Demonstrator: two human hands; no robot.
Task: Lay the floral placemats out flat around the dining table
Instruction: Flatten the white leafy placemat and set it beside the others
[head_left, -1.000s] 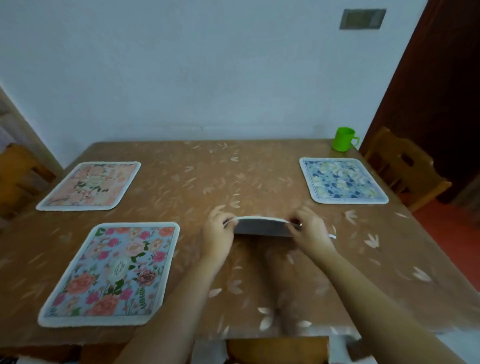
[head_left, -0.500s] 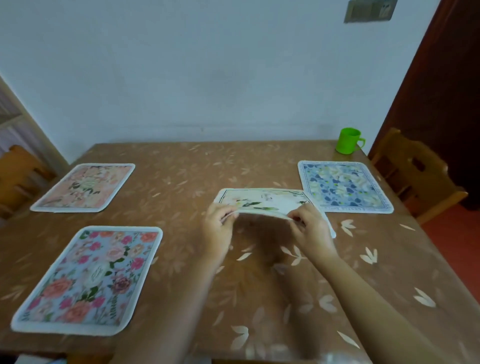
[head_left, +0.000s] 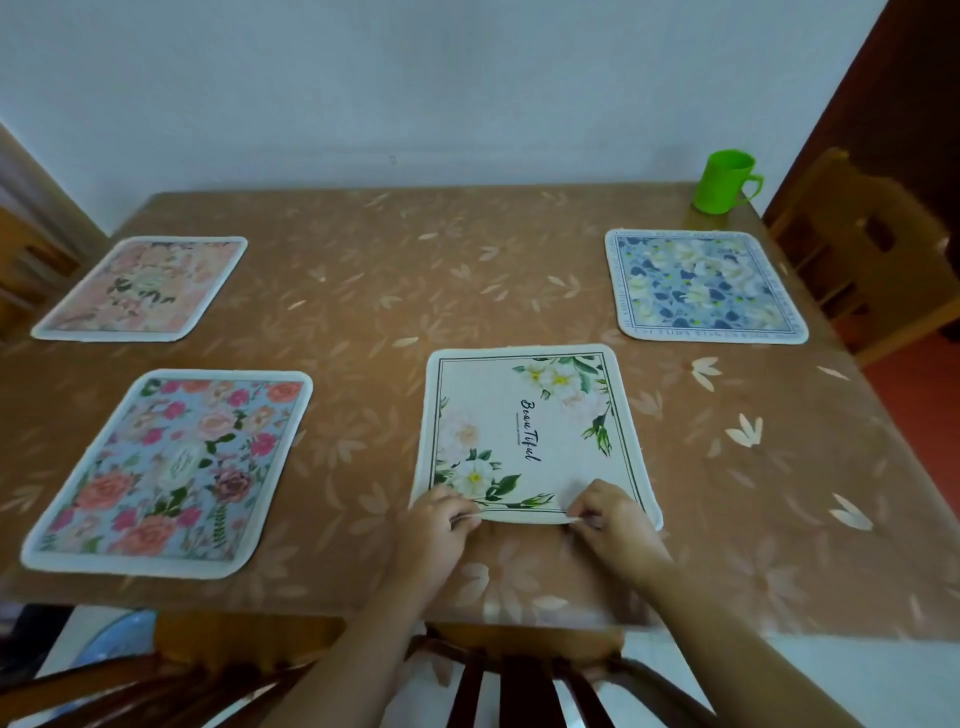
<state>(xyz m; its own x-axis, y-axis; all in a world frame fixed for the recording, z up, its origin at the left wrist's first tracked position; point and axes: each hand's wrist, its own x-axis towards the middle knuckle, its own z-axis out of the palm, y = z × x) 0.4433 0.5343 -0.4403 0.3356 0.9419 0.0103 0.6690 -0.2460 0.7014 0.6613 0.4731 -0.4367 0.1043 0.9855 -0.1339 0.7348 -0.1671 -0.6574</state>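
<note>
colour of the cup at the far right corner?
Bright green, a plain cup with a handle; the head view shows it clearly.

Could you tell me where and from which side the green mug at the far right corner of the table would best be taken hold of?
Probably by its handle. The green mug stands upright near the far right corner of the table, with the handle sticking out to the right, clear of the blue placemat in front. Coming in from the right side at handle height looks easiest.
</note>
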